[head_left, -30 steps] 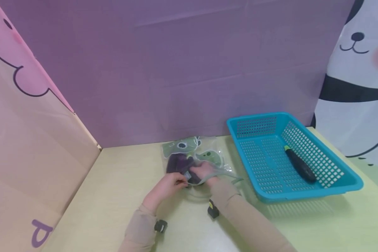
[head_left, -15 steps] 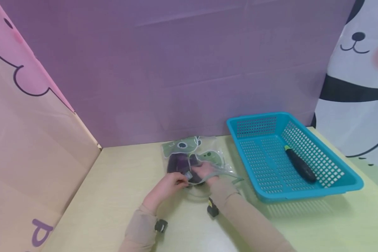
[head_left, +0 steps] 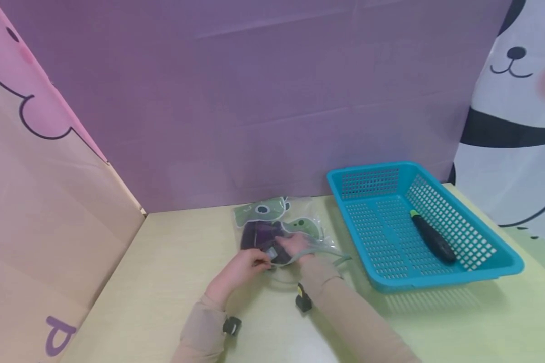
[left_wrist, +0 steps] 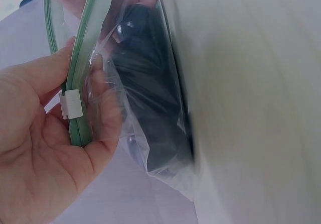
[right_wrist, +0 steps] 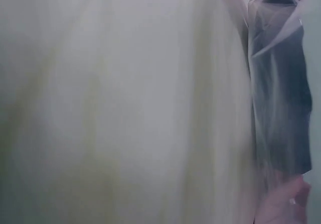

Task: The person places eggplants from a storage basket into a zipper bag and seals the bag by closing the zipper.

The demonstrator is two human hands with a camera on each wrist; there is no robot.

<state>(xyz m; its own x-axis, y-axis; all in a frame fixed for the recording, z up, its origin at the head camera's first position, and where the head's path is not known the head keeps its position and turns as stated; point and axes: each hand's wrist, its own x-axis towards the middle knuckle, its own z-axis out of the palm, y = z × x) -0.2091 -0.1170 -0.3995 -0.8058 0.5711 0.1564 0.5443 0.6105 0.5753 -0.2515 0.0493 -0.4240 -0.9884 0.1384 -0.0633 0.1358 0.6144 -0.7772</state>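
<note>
A clear zip bag (head_left: 306, 204) with green animal prints lies at the back of the table, its green zip edge (left_wrist: 86, 43) towards me. Between thumb and fingers my left hand (head_left: 240, 269) pinches that edge beside a white slider (left_wrist: 71, 104). Inside the bag sits a dark purple, shiny thing (left_wrist: 145, 78) with a rounded end; its kind is unclear. My right hand (head_left: 295, 244) reaches in through the bag's mouth, fingers right at the dark thing and partly hidden by the plastic. In the right wrist view the bagged dark thing (right_wrist: 281, 98) runs along the right side.
To the right stands a turquoise plastic basket (head_left: 351, 219) with perforated walls. In it lies a dark, eggplant-like thing (head_left: 431, 237) with a light green end. A purple cloth wall (head_left: 236, 111) rises behind the table (head_left: 177, 252), and a printed panel (head_left: 63, 212) borders the left.
My right hand and forearm have shifted slightly, the wrist camera moving a little left. The dark thing in the bag shows more openly now. My left hand keeps its place on the zip edge.
</note>
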